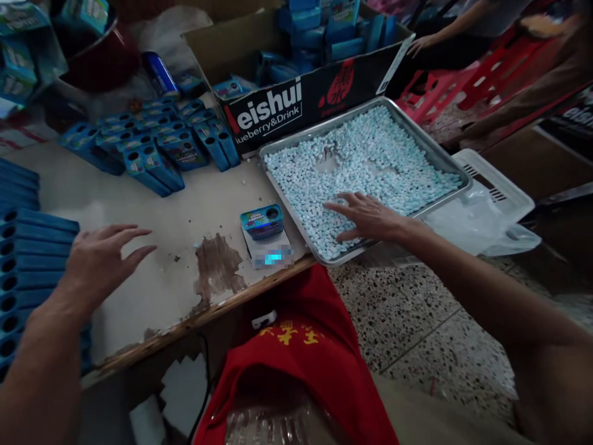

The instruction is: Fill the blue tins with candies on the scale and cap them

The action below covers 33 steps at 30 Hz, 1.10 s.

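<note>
My left hand (104,256) hovers over the left part of the table, fingers apart and holding nothing, beside a stack of blue boxes (39,262) with round holes. Over the near side of a metal tray (296,221) my right hand (364,216) is spread, its fingertips at the pale blue candies (389,142) that fill the tray. Whether any candy is under the fingers is hidden. Between my hands, one small blue box (262,221) with a dark round hole rests on a small scale (259,254) with a lit display.
Several blue boxes (157,139) stand grouped at the back. Behind the tray is a black carton (315,99) holding more boxes. A blue can (159,73) lies near it. Right of the tray are a white plastic basket (509,185) and clear bag (477,219). A person's hand (420,44) shows beyond.
</note>
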Tool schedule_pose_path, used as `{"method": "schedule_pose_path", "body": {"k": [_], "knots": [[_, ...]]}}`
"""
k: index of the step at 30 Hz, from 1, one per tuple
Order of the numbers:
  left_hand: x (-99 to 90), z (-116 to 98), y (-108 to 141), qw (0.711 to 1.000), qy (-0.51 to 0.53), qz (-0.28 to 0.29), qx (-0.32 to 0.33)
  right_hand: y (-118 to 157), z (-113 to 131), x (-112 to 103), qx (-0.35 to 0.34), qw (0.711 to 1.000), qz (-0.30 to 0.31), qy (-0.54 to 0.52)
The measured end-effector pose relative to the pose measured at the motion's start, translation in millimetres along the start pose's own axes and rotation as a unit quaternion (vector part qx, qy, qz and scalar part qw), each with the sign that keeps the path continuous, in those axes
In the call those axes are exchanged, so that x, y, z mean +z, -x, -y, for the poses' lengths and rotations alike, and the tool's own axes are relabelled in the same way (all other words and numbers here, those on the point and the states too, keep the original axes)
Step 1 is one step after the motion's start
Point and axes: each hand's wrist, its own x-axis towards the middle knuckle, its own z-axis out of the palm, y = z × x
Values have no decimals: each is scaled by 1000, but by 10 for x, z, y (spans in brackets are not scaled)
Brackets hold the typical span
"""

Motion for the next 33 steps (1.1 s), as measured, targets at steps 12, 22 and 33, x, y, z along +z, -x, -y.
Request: {"method": "schedule_pose_path", "body": {"k": [12,22,33], "knots": [[512,-564,154,989,149,16,21,-8,511,100,90,996,-1,14],[637,-904,152,959,282,-22,30,-258,167,-9,303,710,-82,-630],[801,-1302,-3,941,332,-40,51,-420,401,-68,229,616,-133,-742]]}}
